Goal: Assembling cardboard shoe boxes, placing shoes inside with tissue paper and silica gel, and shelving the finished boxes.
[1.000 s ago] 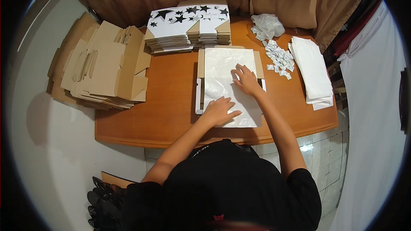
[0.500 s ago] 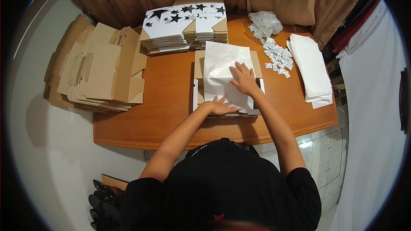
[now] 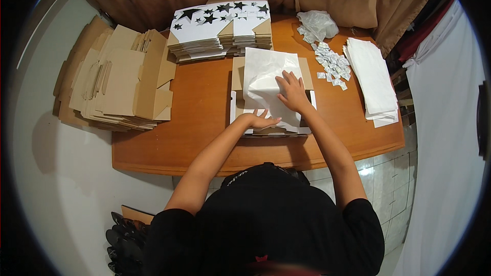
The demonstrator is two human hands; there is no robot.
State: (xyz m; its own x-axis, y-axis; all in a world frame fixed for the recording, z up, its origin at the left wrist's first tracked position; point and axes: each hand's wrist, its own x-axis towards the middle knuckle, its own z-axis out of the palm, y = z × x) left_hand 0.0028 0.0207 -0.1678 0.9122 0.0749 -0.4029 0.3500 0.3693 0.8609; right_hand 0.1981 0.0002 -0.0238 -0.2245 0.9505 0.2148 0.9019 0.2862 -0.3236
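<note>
Tissue sheet: a white tissue sheet (image 3: 268, 84) lies draped over an open cardboard box (image 3: 271, 97) at the middle of the wooden table (image 3: 199, 122); its far end laps past the box's 12 o'clock edge.
Handling: it looks very light, limp and quick to crease or tear, so I judge flat palms and fingertips near its edges suit it better than a pinch.
Left hand: the left hand (image 3: 260, 120) lies flat and open, palm down, on the sheet's 7 o'clock corner at the box's near rim; it grips nothing.
Right hand: the right hand (image 3: 291, 91) is spread open, fingers pressing the sheet down inside the box toward 3 o'clock; nothing is clasped.
Around: star-printed flat boxes (image 3: 222, 28) at 12 o'clock, plain folded cartons (image 3: 120, 79) at 9 o'clock, small sachets (image 3: 331, 64) and a pile of white sheets (image 3: 372, 79) at 2 o'clock.
Change: against half a second ago, the left hand has slid nearer along the rim, and the sheet sits lower in the box.
</note>
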